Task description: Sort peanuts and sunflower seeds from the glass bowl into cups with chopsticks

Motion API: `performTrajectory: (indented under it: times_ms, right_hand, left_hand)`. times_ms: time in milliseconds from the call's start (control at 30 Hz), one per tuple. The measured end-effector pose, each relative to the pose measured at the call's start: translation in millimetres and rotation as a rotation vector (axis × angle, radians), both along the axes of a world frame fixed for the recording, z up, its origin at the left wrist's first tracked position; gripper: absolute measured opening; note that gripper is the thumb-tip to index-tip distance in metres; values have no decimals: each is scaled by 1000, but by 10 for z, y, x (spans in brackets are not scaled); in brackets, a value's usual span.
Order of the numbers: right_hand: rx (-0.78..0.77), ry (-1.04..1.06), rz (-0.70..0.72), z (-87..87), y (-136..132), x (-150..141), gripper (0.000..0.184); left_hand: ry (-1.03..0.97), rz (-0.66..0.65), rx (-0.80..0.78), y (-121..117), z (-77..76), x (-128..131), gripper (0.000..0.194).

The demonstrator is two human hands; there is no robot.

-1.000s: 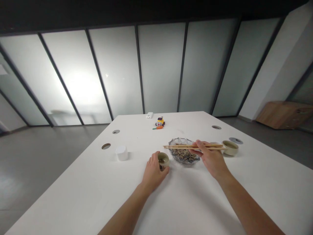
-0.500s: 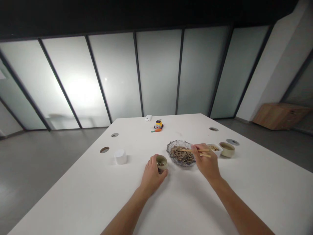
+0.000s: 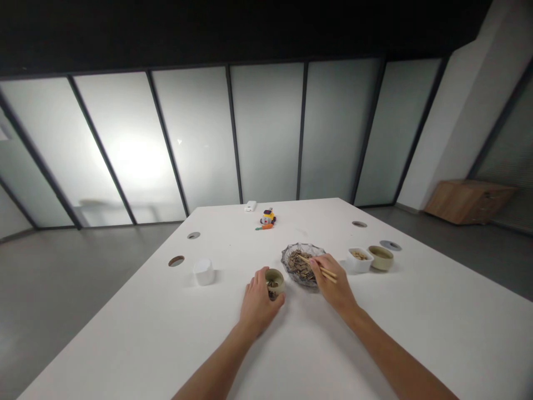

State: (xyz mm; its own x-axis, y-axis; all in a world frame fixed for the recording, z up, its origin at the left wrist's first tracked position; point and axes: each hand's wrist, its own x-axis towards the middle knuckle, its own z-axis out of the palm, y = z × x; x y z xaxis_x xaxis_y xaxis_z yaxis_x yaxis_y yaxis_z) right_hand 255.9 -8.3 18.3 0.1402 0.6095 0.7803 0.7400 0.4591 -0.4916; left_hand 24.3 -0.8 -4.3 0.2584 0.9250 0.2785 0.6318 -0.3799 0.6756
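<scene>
My left hand (image 3: 260, 299) is wrapped round a small greenish cup (image 3: 280, 290), which stands on the white table and has some dark seeds inside. In my right hand (image 3: 335, 285) is a pair of wooden chopsticks (image 3: 328, 274), gripped near the rear. Their tips reach into a clear glass bowl (image 3: 287, 265) heaped with what look like sunflower seeds (image 3: 297, 263). Whether the tips pinch a seed is too small to tell. The bowl sits just right of the cup, its right side partly hidden behind my right hand.
Right of the bowl stand a white square dish (image 3: 360, 266) with pale pieces in it and a greenish bowl (image 3: 381, 261). A white container (image 3: 204, 272) is on the left. Farther back lie a toy car (image 3: 268, 216), a toy carrot (image 3: 265, 227) and a white device (image 3: 250, 206).
My right hand has moved left and slightly down, bringing the chopsticks to a steeper slant with their tips farther left among the seeds. My left hand keeps its hold on the cup.
</scene>
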Motion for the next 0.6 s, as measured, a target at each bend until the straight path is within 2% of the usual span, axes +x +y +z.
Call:
performTrajectory:
  times_ms: [200,333,433,600]
  right_hand:
    - [-31,-3,72,-83,-27,-59,37]
    - [26,60,-14,-134,-114,2,35]
    - [27,118,-93,-111,-167,37,36]
    - [-5,164,-86,-59,-192,39,41]
  left_hand:
    - [2,-9,10,5,0,-8,65]
    - [1,-28,-8,-5,4,-18,65]
    - [-5,-38,-2,-20,3,-12,65]
    - [5,-47,6,-41,7,-9,64]
